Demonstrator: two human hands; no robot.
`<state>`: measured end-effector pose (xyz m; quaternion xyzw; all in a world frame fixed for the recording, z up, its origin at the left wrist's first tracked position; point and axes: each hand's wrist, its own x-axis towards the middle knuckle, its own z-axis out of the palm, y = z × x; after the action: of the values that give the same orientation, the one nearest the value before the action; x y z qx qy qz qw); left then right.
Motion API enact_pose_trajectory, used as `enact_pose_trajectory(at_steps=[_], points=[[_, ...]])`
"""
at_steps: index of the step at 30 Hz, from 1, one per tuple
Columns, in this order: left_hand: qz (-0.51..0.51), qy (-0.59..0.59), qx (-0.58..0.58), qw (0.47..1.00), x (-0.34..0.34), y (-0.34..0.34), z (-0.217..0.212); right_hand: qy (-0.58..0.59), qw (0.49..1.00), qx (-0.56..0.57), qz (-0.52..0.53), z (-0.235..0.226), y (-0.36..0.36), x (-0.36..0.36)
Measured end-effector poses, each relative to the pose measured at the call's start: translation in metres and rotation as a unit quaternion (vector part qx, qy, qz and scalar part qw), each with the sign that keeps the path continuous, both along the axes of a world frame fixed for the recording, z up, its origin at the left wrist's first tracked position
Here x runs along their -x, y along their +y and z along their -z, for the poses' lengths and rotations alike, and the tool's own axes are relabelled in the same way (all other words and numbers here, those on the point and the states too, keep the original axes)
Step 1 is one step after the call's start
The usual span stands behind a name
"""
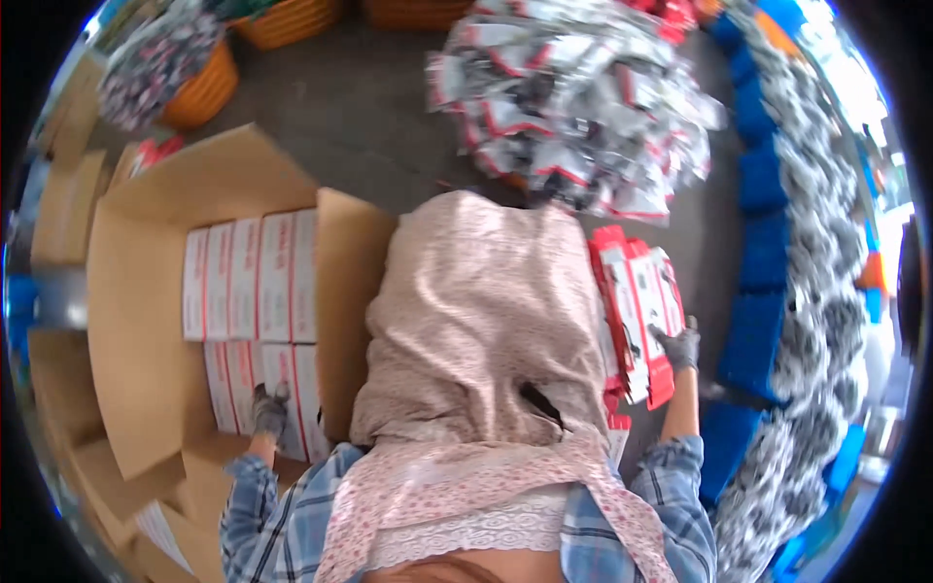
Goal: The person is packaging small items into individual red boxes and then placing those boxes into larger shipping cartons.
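Observation:
My left hand (269,408), in a grey glove, rests down inside an open cardboard box (146,321) on the white small boxes (253,277) packed in rows there; I cannot tell if it grips one. My right hand (677,346), also gloved, presses on a stack of red-and-white packaged items (637,301) lying beside my right knee. My pink apron (486,330) covers my lap between the two hands and hides part of the stack.
A large heap of similar red-and-silver packets (573,97) lies on the grey floor ahead. Blue crates (758,253) filled with packets curve along the right. Orange baskets (199,92) stand at top left. More cardboard pieces (58,214) lie at left.

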<state>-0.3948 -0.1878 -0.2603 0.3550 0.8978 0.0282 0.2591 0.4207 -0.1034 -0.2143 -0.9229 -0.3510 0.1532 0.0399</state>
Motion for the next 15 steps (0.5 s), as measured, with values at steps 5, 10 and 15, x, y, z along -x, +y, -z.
enact_pose_trajectory(at_steps=[5,10,15], points=[[0.133,0.179,-0.198,0.955,0.013,0.048,0.046,0.067,0.983,0.09,0.146,0.06,-0.082,-0.043],[0.241,0.167,-0.479,0.827,-0.098,0.148,-0.056,0.011,0.995,0.076,0.055,0.048,-0.072,-0.049],[0.286,0.013,-0.528,0.8,-0.182,0.192,-0.122,-0.015,0.988,0.137,-0.067,0.039,-0.02,-0.025]])
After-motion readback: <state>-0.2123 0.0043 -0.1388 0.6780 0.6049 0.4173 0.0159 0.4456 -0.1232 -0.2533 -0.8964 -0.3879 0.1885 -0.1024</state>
